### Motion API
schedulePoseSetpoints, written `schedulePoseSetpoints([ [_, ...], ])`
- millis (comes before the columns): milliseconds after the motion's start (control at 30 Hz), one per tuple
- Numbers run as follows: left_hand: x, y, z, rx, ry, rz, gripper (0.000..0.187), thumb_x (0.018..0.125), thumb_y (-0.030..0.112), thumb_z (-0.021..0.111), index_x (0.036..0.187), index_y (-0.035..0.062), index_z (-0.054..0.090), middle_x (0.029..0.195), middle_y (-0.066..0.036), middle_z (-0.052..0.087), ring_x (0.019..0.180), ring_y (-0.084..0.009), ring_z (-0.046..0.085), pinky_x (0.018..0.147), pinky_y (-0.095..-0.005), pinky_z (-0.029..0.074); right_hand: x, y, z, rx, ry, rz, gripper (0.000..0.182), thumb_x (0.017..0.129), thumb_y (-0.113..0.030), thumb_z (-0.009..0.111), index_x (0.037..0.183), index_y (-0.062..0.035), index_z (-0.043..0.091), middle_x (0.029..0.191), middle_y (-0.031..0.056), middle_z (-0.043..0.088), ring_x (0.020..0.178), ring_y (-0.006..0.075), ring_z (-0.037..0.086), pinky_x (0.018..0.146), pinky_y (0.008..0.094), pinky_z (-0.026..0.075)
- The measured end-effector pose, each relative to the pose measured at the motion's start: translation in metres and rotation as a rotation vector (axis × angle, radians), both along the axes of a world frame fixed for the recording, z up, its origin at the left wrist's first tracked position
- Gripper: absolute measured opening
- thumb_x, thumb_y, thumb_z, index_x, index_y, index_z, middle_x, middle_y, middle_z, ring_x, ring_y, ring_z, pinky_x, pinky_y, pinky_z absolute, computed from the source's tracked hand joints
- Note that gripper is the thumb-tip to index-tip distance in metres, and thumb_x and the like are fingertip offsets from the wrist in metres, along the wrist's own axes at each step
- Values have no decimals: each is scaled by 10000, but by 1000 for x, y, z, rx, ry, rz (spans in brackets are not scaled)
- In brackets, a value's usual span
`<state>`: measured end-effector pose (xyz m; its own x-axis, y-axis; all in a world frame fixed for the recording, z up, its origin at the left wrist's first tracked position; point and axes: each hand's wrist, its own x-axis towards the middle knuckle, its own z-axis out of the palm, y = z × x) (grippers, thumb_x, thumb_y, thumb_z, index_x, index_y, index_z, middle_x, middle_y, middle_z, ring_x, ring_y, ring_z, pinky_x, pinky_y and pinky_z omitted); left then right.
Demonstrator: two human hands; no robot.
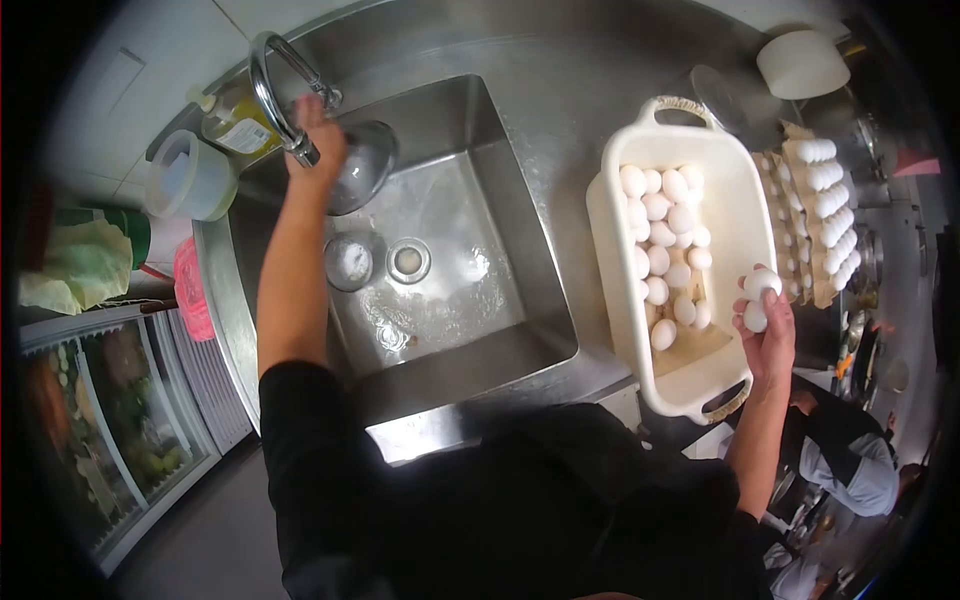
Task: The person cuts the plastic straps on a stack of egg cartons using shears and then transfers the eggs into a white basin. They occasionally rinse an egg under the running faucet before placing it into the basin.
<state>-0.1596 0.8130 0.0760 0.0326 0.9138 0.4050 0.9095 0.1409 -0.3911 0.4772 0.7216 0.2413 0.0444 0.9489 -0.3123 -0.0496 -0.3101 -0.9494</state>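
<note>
My left hand [320,145] is behind the arched chrome faucet [262,75], fingers towards its base. It overlaps the edge of a round metal bowl [365,175] at the sink corner; I cannot tell whether its partly hidden fingers grip anything. My right hand [770,335] is closed around two white eggs [763,283], over the near right rim of a cream oval-handled tub [625,290]. Many loose eggs [658,233] lie inside the tub. In the steel sink [470,250], a small round dish [350,260] sits beside the drain [408,261].
Stacked cardboard trays [820,220] of eggs stand right of the tub. A soap bottle [240,125] and a plastic container [195,180] stand left of the faucet. A glass-fronted fridge [120,400] is at lower left. Another person [850,455] is at lower right.
</note>
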Motion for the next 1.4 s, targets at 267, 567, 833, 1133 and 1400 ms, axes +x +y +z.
schedulePoseSetpoints([
  [267, -5, -52, -86, -434, -833, 209, 364, 848, 225, 588, 1109, -4, 698, 1129, -273, 660, 1013, -429, 653, 916, -502, 495, 23, -9, -10, -8, 56, -59, 500, 963, -300, 609, 1361, -28, 477, 1117, 98, 631, 823, 120, 638, 645, 233, 543],
  [567, 41, -77, -13, -692, -770, 578, 415, 902, 310, 558, 1226, 60, 629, 1236, -228, 625, 1155, -384, 605, 929, -446, 518, 20, -2, -18, -21, 37, -34, 447, 961, -267, 607, 1342, -52, 517, 1109, 68, 641, 828, 115, 626, 644, 228, 522],
  [833, 84, -73, 8, -588, -718, 341, 356, 958, 216, 451, 1273, 154, 605, 1322, -179, 583, 1155, -371, 605, 1006, -444, 458, -1, 12, -18, 1, 7, 44, 474, 938, -246, 633, 1349, -36, 521, 1112, 61, 645, 836, 114, 623, 653, 234, 522],
  [1133, 137, -90, 58, -180, -331, -390, 511, 819, 58, 587, 1291, 252, 604, 1364, -35, 564, 1269, -270, 531, 969, -443, 467, -57, 31, 15, 128, -263, 206, 437, 837, -124, 729, 1245, -18, 616, 1038, 70, 676, 923, 127, 637, 731, 274, 527],
  [1400, 153, -64, 83, 137, -1605, -52, 539, 887, -16, 458, 1409, 118, 455, 1301, -185, 568, 1197, -300, 572, 936, -457, 507, -186, 50, 44, 684, -734, 797, 489, 764, -184, 801, 1204, -60, 627, 1094, 132, 660, 970, 272, 660, 849, 363, 526],
])
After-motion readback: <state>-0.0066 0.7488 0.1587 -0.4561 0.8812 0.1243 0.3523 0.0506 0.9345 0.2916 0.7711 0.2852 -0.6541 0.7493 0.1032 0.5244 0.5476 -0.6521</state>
